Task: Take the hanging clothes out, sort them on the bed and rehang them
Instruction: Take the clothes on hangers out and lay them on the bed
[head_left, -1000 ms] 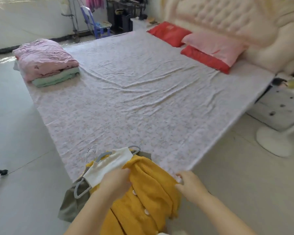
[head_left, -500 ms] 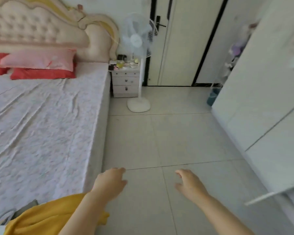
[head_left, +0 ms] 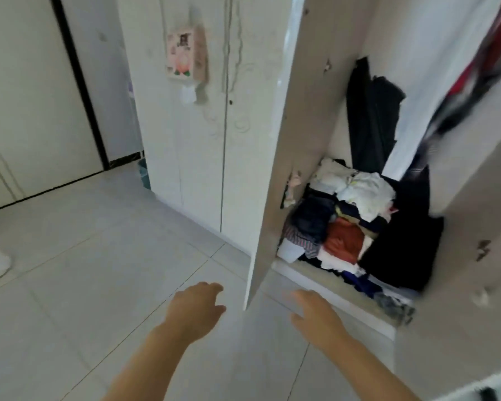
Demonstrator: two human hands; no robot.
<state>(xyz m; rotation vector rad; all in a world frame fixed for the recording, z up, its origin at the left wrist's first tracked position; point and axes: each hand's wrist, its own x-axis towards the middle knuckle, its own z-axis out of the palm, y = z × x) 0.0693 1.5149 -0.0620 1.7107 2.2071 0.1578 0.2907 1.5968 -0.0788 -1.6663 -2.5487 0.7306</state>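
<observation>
Yellow cardigan now lies back on the bed; left hand and right hand, empty and loosely spread, reach toward the wardrobe for more hanging clothes

Wardrobe's bottom board, heaped with jumbled clothes in white, red and navy; pale tiled floor in front.

Both bare forearms reach up from the bottom edge of the frame toward its lower middle. The left hand is palm down, fingers loosely extended and holding nothing. The right hand, just right of it, is likewise palm down, fingers relaxed and empty.
</observation>
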